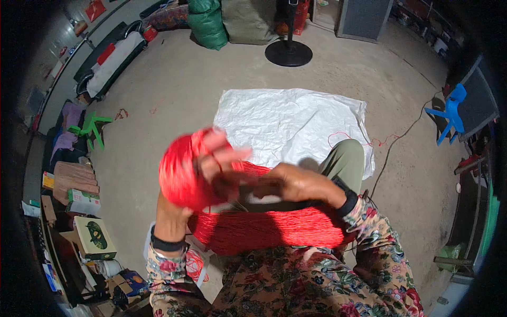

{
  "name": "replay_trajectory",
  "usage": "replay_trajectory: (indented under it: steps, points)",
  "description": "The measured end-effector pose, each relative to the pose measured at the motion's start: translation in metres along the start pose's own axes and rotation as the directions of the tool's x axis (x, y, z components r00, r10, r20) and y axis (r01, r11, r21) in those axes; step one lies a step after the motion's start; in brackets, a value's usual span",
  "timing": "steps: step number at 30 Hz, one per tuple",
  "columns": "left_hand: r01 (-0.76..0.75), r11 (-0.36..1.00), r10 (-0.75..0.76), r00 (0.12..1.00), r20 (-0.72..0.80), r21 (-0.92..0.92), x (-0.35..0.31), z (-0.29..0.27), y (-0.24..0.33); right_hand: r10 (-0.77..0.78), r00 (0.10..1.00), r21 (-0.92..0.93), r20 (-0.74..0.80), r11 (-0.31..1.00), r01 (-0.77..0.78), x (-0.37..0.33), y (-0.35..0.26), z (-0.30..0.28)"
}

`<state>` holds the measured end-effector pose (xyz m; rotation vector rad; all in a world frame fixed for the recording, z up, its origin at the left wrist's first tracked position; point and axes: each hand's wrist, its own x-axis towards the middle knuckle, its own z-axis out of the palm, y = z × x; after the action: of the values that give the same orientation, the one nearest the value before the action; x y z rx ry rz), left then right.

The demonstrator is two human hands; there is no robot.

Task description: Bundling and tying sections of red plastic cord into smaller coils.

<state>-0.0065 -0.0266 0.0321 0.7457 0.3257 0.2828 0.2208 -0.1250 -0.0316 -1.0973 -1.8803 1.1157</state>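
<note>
A thick ball of red cord (179,171) surrounds my left hand (216,164), whose fingers are blurred by motion and close on it. My right hand (298,182) is just to its right with the fingers bent inward. Red strands pass beside these fingers, but what they pinch is hidden. A long skein of red cord (274,230) lies across my lap, below both hands. From near my knee, a thin loose red strand (377,141) trails to the right.
A white woven sheet (285,119) is spread on the floor ahead. Beyond it stands a black round base (288,54) with a pole. A green stool (94,128) is at left, a blue stool (451,113) at right. Boxes (95,236) crowd the left side. A dark cable (401,140) crosses the floor.
</note>
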Motion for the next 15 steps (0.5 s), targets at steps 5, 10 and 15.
replay_trajectory:
  steps: [5,10,15]
  points:
    - [-0.334,0.933,0.348,0.932,-0.097,0.134,0.046,-0.027,-0.008,-0.351,0.928,-0.302,-0.125,0.904,0.302,-0.011,-0.040,0.012]
    - [-0.068,0.809,0.137,0.988,-0.074,0.584,0.024,-0.055,-0.065,-0.133,0.987,-0.377,-0.087,0.922,0.091,-0.014,-0.057,-0.021]
    - [-0.074,0.693,0.037,0.997,0.067,0.717,0.018,-0.031,-0.068,-0.149,0.985,-0.280,-0.090,0.953,0.119,-0.010,-0.049,-0.024]
